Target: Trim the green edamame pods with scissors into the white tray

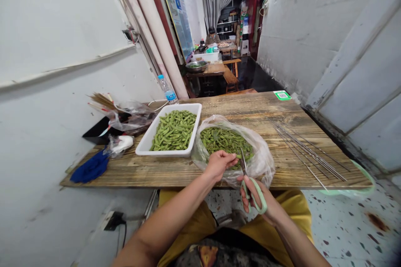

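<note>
My left hand (221, 163) pinches a green edamame pod (239, 156) above the near side of an opened clear plastic bag (265, 156). Edamame pods (224, 137), with some leaf and stem bits, fill the bag. In my right hand (258, 196) is a pair of scissors (257, 198) with pale green handles; its metal blades point up and away, right at the held pod. To the left of the bag stands a white plastic tray (140, 150) heaped with green pods (175, 130).
Several metal skewers (310, 156) lie on the wooden table (250, 106) at right, near a green QR-code card (282, 95). At left are a water bottle (167, 89), a blue cloth (90, 167) and a black dustpan-like container (102, 131). A person (212, 36) sits farther back.
</note>
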`<action>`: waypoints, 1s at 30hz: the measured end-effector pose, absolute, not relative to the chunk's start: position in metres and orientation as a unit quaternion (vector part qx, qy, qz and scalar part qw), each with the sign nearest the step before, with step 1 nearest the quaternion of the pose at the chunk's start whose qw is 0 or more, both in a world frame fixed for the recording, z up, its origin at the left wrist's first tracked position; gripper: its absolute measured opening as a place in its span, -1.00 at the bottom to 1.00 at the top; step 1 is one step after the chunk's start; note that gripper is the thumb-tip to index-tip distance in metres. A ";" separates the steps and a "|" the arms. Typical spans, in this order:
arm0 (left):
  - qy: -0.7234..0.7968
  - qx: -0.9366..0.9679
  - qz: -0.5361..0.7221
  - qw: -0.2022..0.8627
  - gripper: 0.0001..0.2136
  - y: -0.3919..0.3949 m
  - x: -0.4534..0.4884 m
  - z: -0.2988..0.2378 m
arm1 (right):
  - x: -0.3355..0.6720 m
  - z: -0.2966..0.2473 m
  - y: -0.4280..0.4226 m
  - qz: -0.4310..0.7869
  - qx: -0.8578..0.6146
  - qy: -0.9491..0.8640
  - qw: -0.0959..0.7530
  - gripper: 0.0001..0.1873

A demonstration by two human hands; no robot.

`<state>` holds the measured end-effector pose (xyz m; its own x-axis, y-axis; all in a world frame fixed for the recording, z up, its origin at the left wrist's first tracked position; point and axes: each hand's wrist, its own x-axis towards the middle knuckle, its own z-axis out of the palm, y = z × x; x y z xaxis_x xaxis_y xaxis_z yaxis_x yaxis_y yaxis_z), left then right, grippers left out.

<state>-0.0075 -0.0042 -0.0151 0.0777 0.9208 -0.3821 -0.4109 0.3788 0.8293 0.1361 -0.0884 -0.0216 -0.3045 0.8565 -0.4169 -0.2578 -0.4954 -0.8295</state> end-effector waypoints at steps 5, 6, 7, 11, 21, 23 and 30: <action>0.487 0.255 0.513 0.659 -0.62 -0.014 0.004 -0.021 | 0.133 -0.019 -0.088 0.735 -0.463 -0.308 0.387 -0.52; 0.492 0.260 0.512 0.654 -0.63 -0.014 0.006 -0.021 | 0.133 -0.019 -0.088 0.733 -0.468 -0.309 0.386 -0.51; 0.498 0.271 0.511 0.646 -0.65 -0.014 0.006 -0.021 | 0.133 -0.019 -0.088 0.730 -0.471 -0.312 0.384 -0.50; 0.547 0.387 0.563 0.484 -0.77 -0.002 -0.020 -0.003 | 0.138 -0.023 -0.088 0.727 -0.467 -0.315 0.392 -0.48; 0.690 0.628 0.342 -0.112 -0.87 0.024 -0.132 0.037 | 0.142 -0.024 -0.090 0.736 -0.457 -0.342 0.364 -0.52; 0.636 0.719 0.280 -0.034 -0.82 0.023 -0.103 0.027 | 0.140 -0.024 -0.090 0.732 -0.459 -0.361 0.351 -0.53; 0.624 0.779 0.056 0.025 -0.79 0.019 -0.025 -0.018 | 0.143 -0.026 -0.094 0.720 -0.467 -0.386 0.339 -0.56</action>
<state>-0.0247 0.0194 -0.0181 0.2155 0.9749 0.0560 0.9692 -0.2205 0.1096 0.1429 -0.0940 -0.0259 -0.3347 0.8483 -0.4104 -0.1268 -0.4721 -0.8724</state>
